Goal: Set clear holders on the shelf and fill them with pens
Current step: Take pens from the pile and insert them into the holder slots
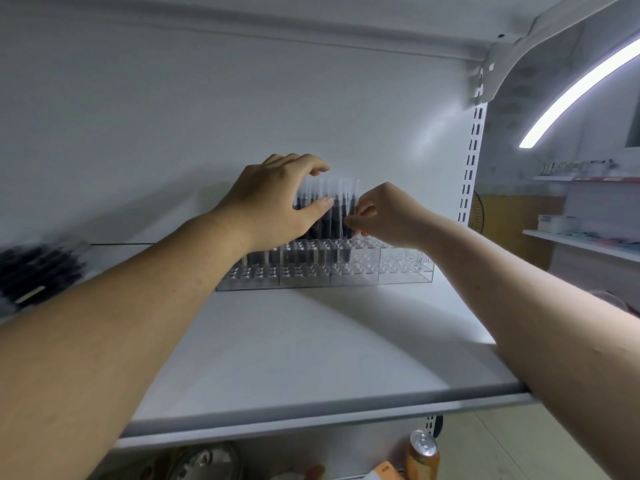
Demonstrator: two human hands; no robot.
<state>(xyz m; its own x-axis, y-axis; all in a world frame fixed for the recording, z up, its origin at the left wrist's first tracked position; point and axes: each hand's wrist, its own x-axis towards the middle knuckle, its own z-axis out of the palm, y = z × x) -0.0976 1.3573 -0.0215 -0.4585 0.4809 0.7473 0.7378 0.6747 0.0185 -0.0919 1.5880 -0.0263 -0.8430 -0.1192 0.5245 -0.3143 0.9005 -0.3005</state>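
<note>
At the far left a dark heap (pixel 38 271) lay on the shelf (pixel 311 358), too blurred for me to say what it was; from that side the bare left forearm reached up and across, the wrist bent a little inward; the left hand (pixel 273 199) was clamped on a bundle of pens (pixel 334 206), its fingers curled over their pale tops and its thumb pressed flat against the dark barrels at the front; the bundle stood upright, its lower ends just at the top of the clear holder (pixel 405 271).

That holder sat towards the back of the shelf, near the rear wall, a long transparent block with rows of holes across its top and thin dividers along its length; standing pens (pixel 298 254), dark ones, filled back holes in its left and middle parts.

The right hand (pixel 388 216) came in from the other side, forearm stretched over the shelf's front edge, wrist raised; its thumb and fingertips were pinched together at the right edge of the bundle, gripping there, though whether on one pen or several I could not tell.

Further right a slotted upright (pixel 471 161) ran up the wall, and a light strip (pixel 581 91) curved bright above it; under the shelf's front lip the top of a can (pixel 422 448) showed.
</note>
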